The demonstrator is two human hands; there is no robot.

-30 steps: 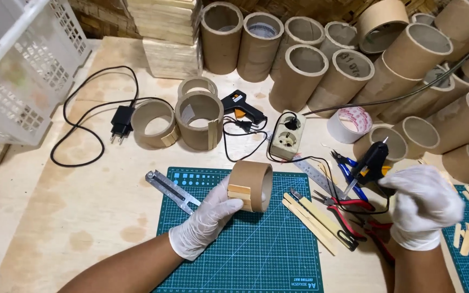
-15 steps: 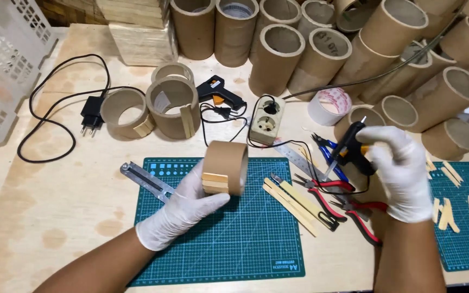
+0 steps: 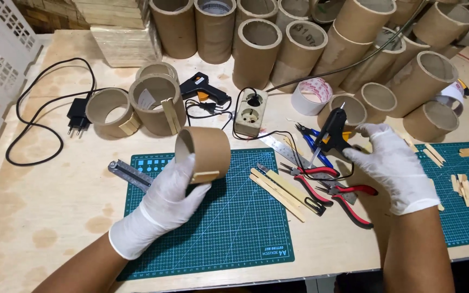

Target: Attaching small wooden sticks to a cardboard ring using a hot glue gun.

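My left hand point(image 3: 166, 201), in a white glove, holds a short brown cardboard ring point(image 3: 204, 153) on its side above the green cutting mat point(image 3: 234, 228). A flat wooden stick point(image 3: 204, 176) lies against the ring under my thumb. My right hand point(image 3: 394, 168), also gloved, grips a black glue gun point(image 3: 333, 130) with its nozzle pointing up, over the pliers to the right of the mat. The gun's black cord runs to a beige socket block point(image 3: 251, 113).
Tall cardboard tubes point(image 3: 299, 51) crowd the back. Two short rings point(image 3: 156, 103) with sticks, a second glue gun point(image 3: 202, 88) and a black plug point(image 3: 77, 116) sit at left. Loose sticks point(image 3: 278, 190), red-handled pliers point(image 3: 337, 192), a utility knife point(image 3: 128, 173), a tape roll point(image 3: 311, 95), a second mat point(image 3: 462, 201).
My right hand picked the black glue gun off the table and raised it upright. My left hand turned the ring onto its side and lifted it a little.
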